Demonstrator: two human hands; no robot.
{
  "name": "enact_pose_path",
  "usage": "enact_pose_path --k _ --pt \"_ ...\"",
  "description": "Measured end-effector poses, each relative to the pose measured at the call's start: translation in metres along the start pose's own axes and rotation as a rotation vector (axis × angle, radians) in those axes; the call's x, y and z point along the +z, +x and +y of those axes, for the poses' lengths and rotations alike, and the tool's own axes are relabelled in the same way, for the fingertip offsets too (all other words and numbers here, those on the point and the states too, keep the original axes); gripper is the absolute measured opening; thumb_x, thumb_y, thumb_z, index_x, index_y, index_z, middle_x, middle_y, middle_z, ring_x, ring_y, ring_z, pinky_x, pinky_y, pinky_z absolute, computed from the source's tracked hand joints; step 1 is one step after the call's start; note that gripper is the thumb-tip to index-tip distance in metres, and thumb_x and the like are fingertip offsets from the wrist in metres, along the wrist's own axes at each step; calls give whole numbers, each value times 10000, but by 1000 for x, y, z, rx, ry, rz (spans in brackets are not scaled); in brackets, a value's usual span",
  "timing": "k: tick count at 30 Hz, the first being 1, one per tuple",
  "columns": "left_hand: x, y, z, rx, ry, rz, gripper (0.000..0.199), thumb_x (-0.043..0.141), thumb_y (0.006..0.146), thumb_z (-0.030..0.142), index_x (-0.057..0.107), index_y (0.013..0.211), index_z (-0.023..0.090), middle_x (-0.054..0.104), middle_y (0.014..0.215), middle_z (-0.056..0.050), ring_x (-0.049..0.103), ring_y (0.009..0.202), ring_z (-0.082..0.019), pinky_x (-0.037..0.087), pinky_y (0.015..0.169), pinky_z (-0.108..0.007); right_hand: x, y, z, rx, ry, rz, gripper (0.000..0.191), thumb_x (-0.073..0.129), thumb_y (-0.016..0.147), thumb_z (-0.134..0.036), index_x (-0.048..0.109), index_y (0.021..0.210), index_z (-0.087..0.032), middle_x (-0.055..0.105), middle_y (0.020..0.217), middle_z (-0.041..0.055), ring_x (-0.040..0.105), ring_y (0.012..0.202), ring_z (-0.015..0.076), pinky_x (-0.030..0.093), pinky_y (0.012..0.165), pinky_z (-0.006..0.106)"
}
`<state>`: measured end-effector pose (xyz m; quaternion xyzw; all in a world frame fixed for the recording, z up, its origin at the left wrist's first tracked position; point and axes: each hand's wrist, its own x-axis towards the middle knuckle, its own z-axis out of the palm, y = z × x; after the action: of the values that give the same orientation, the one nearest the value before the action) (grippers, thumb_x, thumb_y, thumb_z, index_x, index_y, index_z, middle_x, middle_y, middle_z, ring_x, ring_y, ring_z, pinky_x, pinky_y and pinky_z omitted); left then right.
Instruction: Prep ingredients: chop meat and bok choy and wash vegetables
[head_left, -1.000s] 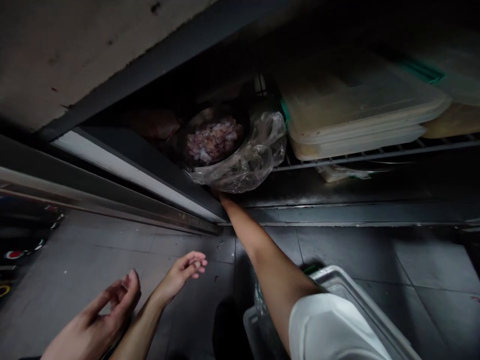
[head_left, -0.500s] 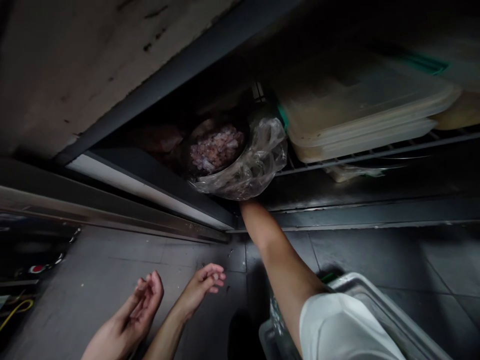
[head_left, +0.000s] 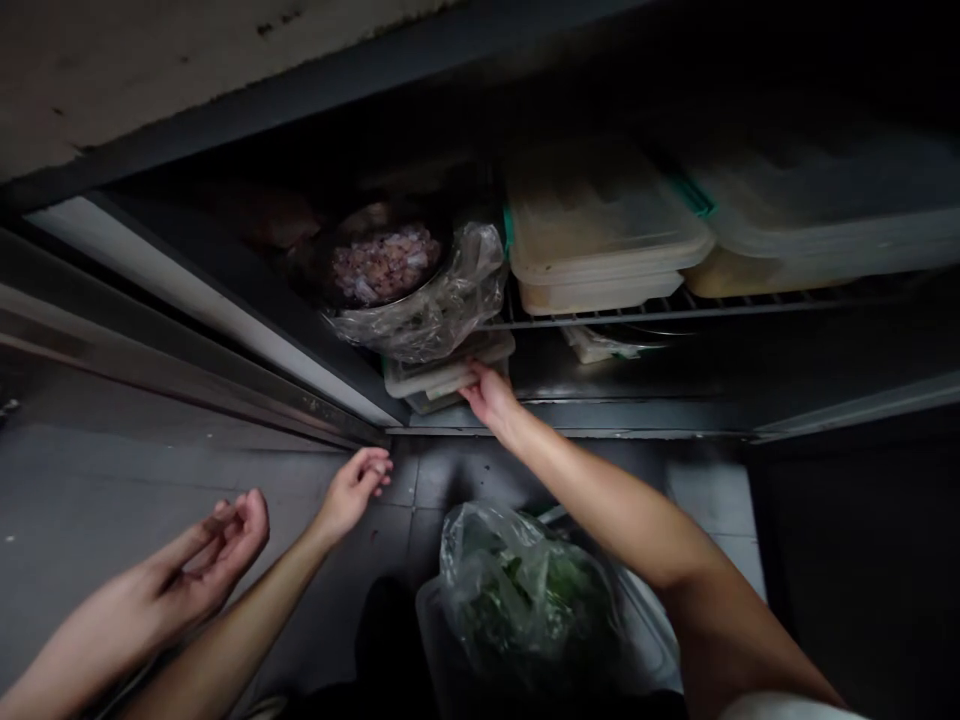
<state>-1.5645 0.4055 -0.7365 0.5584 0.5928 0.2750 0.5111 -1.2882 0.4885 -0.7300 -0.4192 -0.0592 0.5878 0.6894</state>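
My right hand (head_left: 489,392) grips the front edge of a translucent plastic food container (head_left: 420,378). The container lies low in the cabinet, partly under the wire shelf. Above it, a metal bowl of pinkish chopped meat (head_left: 386,262) sits with a crumpled clear plastic bag (head_left: 442,310) around its front. My left hand (head_left: 351,494) hangs in front of the cabinet over the floor. Its fingers are loosely curled, a gap shows between them, and nothing is visible inside. Farther left is another person's hand (head_left: 206,570), half open and apparently holding nothing.
Lidded plastic tubs (head_left: 600,235) stand on the wire shelf (head_left: 592,318) to the right. A clear bag of leafy greens (head_left: 525,600) rests on a pale tray (head_left: 429,625) by my feet. The metal door frame (head_left: 247,390) runs along the left.
My right hand, hidden under the bag before, now shows with the plastic container in its grip. The view has shifted, bringing the bag of greens more fully into sight.
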Motion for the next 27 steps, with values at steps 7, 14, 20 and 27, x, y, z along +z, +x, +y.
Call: enact_pose_path --k 7,14,20,27 --pt "18 15 9 135 69 209 576 525 876 587 532 1314 213 650 1322 -173 685 1064 -303 594 808 -445 -90 -126 29 134 -34 11 206 736 735 -115 585 739 -254 743 790 -3 783 874 211 675 775 306" --pt "31 7 27 416 369 430 490 572 894 526 607 1246 187 635 1313 -168 666 1082 -299 526 1047 -500 -136 -127 -78 125 -548 62 94 622 835 -113 634 795 -198 709 683 42 686 537 148 508 412 187" --pt "37 14 27 140 107 258 498 710 765 539 645 1110 186 697 980 -67 666 834 -233 556 770 -367 -77 -109 -148 -107 -869 -79 219 756 799 -206 617 967 -187 723 701 27 695 535 195 566 430 255" --pt "48 30 27 -59 -229 224 371 656 839 526 573 985 195 515 695 42 495 565 -138 420 507 -251 -108 -151 -125 -159 -814 28 169 728 615 -218 660 762 -167 707 678 29 645 568 177 537 500 256"
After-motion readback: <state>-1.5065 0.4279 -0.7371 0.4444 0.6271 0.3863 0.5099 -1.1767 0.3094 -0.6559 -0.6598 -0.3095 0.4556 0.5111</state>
